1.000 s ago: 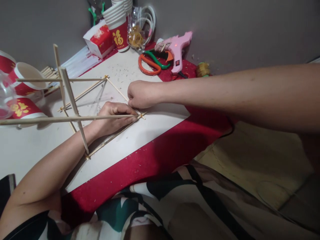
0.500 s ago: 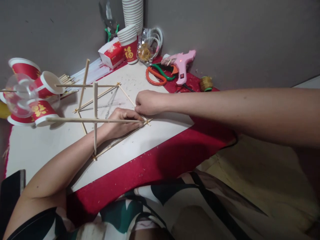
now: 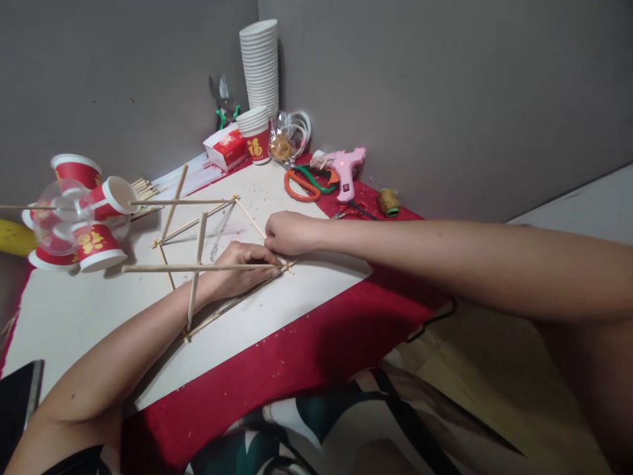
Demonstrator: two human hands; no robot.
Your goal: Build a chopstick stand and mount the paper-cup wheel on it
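Note:
A frame of wooden sticks (image 3: 168, 268) tied at the corners stands on the white board (image 3: 316, 290). My left hand (image 3: 231, 258) reaches in under one long stick, and its fingers are closed round the frame's right-hand corner. My right hand (image 3: 287, 232) is closed just above that corner, beside the stick running to the far corner. Whatever its fingertips pinch is hidden. To the left is a wheel of red and white paper cups (image 3: 101, 247) around a clear plastic centre, with a thin stick through it.
A pink glue gun (image 3: 346, 175), orange-and-green-handled scissors (image 3: 302, 187) and a spool (image 3: 389, 202) lie behind my right arm. Stacked paper cups (image 3: 260, 66), a red box (image 3: 227, 148), pliers (image 3: 225, 109) and bagged rubber bands (image 3: 281, 145) stand by the wall. A dark device (image 3: 20, 396) lies lower left.
The view has tilted up, so everything appears lower and more of the wall shows. Both hands stay at the same corner of the frame, with little visible movement.

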